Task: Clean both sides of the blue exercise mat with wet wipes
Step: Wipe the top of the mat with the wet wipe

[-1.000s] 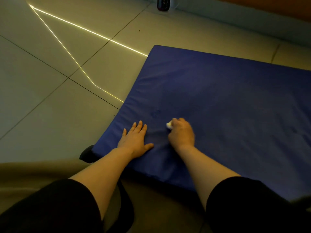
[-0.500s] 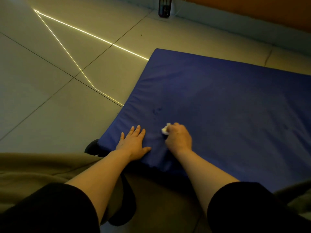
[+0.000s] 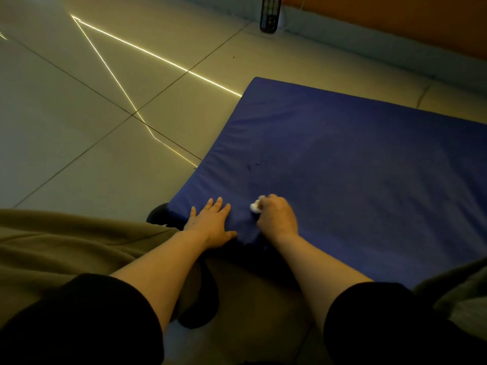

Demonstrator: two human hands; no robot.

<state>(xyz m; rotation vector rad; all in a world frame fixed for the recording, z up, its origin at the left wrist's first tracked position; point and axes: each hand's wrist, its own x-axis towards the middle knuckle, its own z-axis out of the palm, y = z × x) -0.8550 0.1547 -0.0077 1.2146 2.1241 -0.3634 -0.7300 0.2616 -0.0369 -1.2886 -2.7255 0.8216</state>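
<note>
The blue mat (image 3: 355,185) lies flat on the tiled floor (image 3: 92,154), near corner by the knees. The left hand (image 3: 210,225) rests palm-down on that corner, fingers (image 3: 217,205) straight and slightly spread. Just right of it, the right hand (image 3: 276,218) curls round a small white wad, probably the wet wipe (image 3: 255,206), against the mat.
</note>
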